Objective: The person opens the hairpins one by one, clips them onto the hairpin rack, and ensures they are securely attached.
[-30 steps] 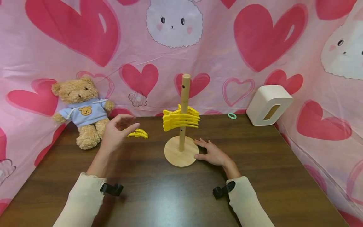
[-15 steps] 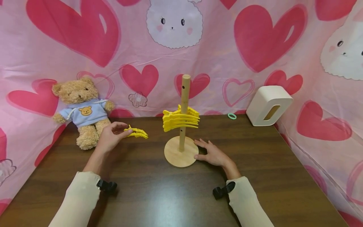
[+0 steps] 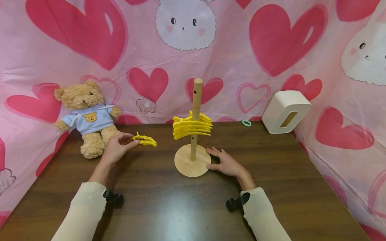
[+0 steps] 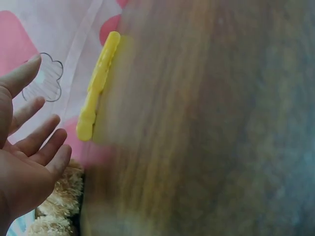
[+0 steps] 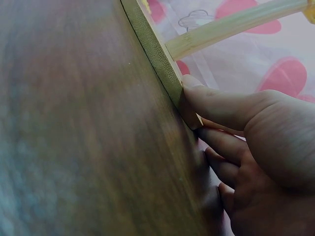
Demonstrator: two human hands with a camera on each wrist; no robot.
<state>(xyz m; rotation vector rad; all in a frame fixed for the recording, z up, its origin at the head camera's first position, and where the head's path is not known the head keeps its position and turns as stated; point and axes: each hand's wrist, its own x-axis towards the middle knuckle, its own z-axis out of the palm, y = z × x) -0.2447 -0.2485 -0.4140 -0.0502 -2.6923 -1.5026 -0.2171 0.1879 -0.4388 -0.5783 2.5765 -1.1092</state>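
Awaiting mounting, seemingly: clip (image 3: 146, 140); left hand (image 3: 116, 147) being held spread; plastic (image 3: 188, 128) already being borne by pole (image 3: 197, 97); base (image 3: 188, 167) being touched by right hand (image 3: 227, 164), spread.

The head view is bright and fairly sharp; pale glare whitens the dark brown wood-grain surface (image 3: 178, 211) in front; both wrist views are dimmer, its grain blurred.

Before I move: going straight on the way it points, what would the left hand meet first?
Most likely the yellow clip on the table, just ahead of the left hand; whether they touch is unclear.
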